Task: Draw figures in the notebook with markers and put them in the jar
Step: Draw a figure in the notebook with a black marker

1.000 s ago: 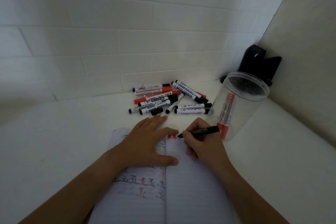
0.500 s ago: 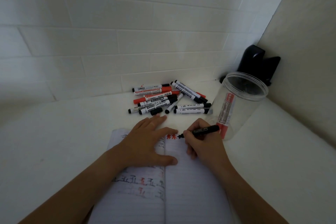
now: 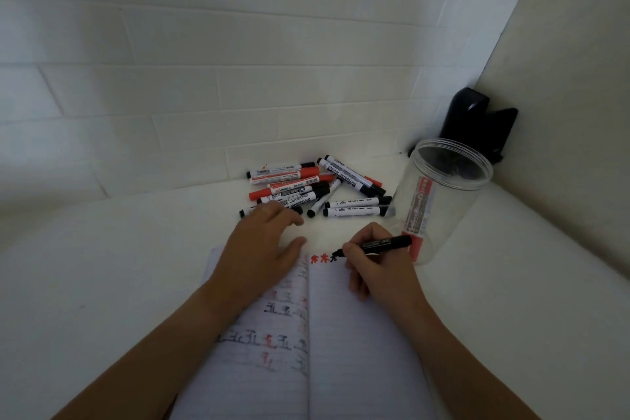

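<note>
The white table (image 3: 102, 283) runs under everything I have out, backed by a pale tiled wall (image 3: 204, 78). My open notebook (image 3: 358, 334) lies straight in front of me, its lined pages spread flat, the left page carrying rows of black and red figures, the right page bare except for its top edge. The clear jar (image 3: 443, 201) stands upright and lidless to the right of the notebook's top corner, with 1 red marker inside (image 3: 418, 215) leaning against its wall. A black object (image 3: 477, 119) sits in the corner behind the jar; I cannot tell what it is. The pile of markers (image 3: 317, 187), red-capped and black-capped mixed, lies on the table beyond the notebook, between the wall and my hands.

My left hand (image 3: 262, 249) reaches over the top of the left page toward that pile, fingers loosely spread and relaxed, gripping nothing, their tips at the nearest markers of the pile; whether they touch one I cannot tell. My right hand (image 3: 375, 266) has its fingers curled round the black marker (image 3: 381, 244), uncapped, its barrel pointing back toward the jar and its tip down at the top of the right page. There, beside the fold, sit 2 small red figures (image 3: 318, 258) and 1 small black figure (image 3: 333, 259) just under the tip
</note>
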`<act>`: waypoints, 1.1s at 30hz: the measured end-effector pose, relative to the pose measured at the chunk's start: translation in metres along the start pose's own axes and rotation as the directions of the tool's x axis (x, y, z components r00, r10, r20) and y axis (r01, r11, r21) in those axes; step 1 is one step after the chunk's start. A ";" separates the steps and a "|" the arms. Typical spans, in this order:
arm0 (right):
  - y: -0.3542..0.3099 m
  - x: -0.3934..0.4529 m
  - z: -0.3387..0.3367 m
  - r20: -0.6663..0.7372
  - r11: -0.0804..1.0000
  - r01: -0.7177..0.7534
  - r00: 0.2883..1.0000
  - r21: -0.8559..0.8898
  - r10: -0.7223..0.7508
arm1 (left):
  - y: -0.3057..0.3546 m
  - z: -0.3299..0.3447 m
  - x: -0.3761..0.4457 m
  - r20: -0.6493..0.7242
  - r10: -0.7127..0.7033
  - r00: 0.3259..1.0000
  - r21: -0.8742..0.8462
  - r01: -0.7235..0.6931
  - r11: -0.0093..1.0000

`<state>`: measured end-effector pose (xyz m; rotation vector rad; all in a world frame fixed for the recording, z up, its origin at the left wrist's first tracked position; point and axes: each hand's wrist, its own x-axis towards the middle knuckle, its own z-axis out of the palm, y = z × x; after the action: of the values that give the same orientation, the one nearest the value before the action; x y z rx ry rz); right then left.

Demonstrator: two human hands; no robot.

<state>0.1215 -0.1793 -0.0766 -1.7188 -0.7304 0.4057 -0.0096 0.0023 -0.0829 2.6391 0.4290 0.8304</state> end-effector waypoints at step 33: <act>-0.009 -0.011 -0.008 0.040 0.976 0.149 0.987 0.158 -0.157 | 0.000 0.000 -0.008 -0.047 -0.048 0.998 -0.034 0.047 0.998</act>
<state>0.1155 -0.1908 -0.0669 -1.4999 -0.8418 0.3907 -0.0159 -0.0005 -0.0868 2.5727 0.4841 0.8802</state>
